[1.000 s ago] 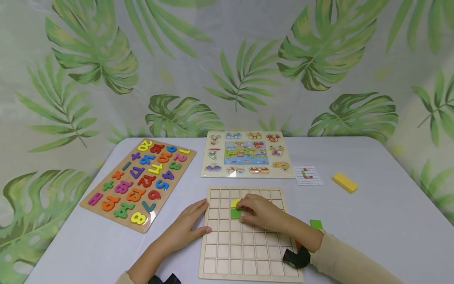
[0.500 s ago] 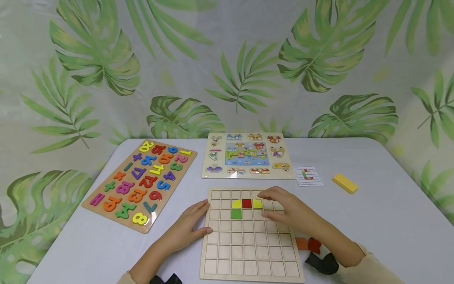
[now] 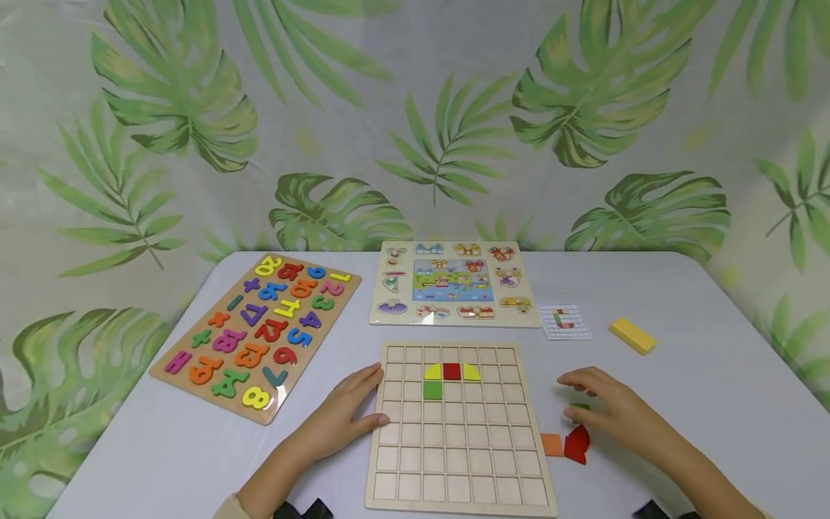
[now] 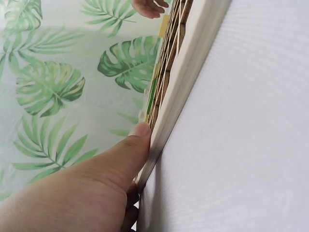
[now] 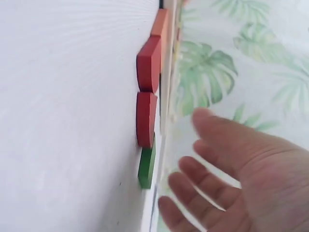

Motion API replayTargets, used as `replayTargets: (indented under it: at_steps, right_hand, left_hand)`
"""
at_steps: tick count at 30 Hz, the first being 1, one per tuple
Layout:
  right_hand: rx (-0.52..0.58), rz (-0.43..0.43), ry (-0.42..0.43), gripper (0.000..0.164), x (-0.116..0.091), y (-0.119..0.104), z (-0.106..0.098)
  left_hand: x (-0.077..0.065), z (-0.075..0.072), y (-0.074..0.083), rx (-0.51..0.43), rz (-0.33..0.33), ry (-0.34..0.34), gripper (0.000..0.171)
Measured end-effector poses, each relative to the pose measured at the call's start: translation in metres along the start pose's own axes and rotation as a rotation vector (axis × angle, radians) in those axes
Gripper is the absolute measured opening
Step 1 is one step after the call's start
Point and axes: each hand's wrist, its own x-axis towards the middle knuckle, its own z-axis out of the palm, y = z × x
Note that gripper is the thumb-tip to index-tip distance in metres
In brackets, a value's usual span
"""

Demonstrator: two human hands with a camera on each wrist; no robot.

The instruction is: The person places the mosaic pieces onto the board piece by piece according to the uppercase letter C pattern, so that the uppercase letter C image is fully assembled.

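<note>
My left hand rests at the left edge of a wooden grid board, fingers fairly straight and thumb touching the rim. On the board sit a red square block between two yellow rounded blocks, with a green square block below the left yellow one. To the right of the board, my right hand hovers over another green block, partly hidden under it in the head view. Its fingers are loosely spread and hold nothing. Two red curved-edge blocks and an orange piece lie beside the board's right edge.
Behind the board lies a picture puzzle. A number puzzle lies at the left. A small pattern card and a yellow block are at the back right. A leaf-print curtain hangs behind the table.
My right hand has left the yellow and red blocks on the board and moved right, over the green block beside it. My left hand has stayed at the board's edge.
</note>
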Motion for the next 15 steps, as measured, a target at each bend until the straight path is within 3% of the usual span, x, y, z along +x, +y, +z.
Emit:
replayTargets:
  at_steps: [5, 15]
  right_hand:
    - [0.016, -0.006, 0.0, 0.034, -0.011, 0.016, 0.002]
    - [0.016, -0.017, 0.012, 0.028, -0.012, 0.03, 0.007]
  left_hand:
    - [0.0, 0.0, 0.0, 0.002, -0.001, -0.007, 0.074]
    - [0.0, 0.0, 0.0, -0.007, 0.0, -0.002, 0.073]
